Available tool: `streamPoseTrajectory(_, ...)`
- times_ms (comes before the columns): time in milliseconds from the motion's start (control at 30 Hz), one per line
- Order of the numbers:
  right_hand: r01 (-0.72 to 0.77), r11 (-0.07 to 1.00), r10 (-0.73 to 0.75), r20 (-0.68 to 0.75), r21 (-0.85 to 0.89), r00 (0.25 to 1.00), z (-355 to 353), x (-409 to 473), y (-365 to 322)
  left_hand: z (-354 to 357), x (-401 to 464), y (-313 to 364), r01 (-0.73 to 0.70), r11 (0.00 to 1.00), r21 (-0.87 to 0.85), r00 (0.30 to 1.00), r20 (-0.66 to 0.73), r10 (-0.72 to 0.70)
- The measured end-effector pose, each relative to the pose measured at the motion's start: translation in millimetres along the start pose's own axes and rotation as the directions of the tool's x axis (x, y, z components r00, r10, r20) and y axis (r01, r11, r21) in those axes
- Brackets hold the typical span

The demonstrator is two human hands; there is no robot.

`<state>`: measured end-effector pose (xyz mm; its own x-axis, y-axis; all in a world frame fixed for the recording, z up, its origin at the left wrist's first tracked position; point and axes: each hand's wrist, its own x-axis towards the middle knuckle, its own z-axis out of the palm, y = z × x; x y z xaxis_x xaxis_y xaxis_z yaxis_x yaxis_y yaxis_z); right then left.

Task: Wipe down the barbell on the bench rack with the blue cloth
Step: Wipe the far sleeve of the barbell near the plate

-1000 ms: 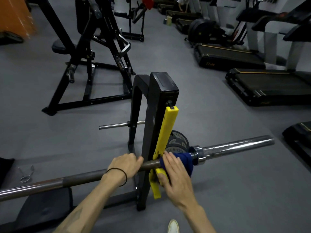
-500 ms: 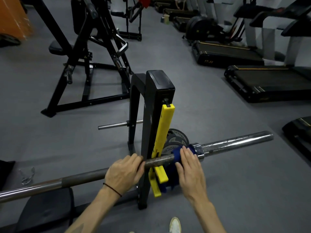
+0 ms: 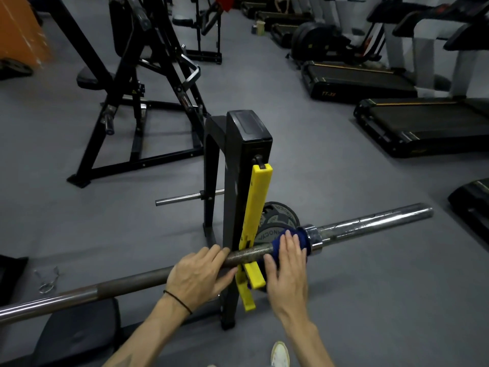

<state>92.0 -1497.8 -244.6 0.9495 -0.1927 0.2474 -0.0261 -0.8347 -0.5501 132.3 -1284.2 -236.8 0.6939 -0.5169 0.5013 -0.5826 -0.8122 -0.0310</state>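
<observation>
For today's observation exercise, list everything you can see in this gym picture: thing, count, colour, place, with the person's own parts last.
barbell: one, steel, across the rack
blue cloth: one, on the bar by the collar
rack upright: one, black, centre
yellow strip: one, on the upright
weight plate: one seen, dark grey, behind the strip
spring clip: one, metal, floor left
treadmills: several, black, right
frame machine: one, black, upper left
shoe: one, white, bottom
left hand: grips the bar
right hand: flat on the cloth

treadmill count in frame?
4, maybe more hidden: treadmill upper right, treadmill in front of it, treadmill cut off at right edge, treadmill far back.
</observation>
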Motion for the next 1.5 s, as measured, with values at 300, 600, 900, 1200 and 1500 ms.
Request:
streamPoseTrajectory(300, 0.114, 0.991, -0.114, 0.006, -0.066, 0.993, -18, 2, 34, 7, 9, -5, 0.019, 1.0, 0.022, 0.994, 0.106, -0.022)
streamPoseTrajectory(600, 0.311, 0.948, -0.289, 0.245, -0.059, 0.926, -22, -2, 4, -16, 49, -24, 0.466, 0.83, -0.307, 0.641, 0.763, -0.078)
streamPoseTrajectory(900, 0.093, 0.994, -0.101, 0.175, 0.052, 0.979, 1, -19, -27, 7, -24, 27, 0.106, 0.994, 0.013, 0.993, 0.056, -0.106)
streamPoseTrajectory(1200, -0.057, 0.987, 0.048, 0.065, 0.147, 0.997, 4, -16, -21, 7, -25, 25, 0.136, 0.99, -0.033, 0.985, 0.113, -0.131)
streamPoseTrajectory(1500, -0.021, 1.0, 0.021, 0.016, 0.008, 1.0, -10, -4, 11, 3, -17, 30, 0.158, 0.987, -0.028, 0.984, 0.085, -0.155)
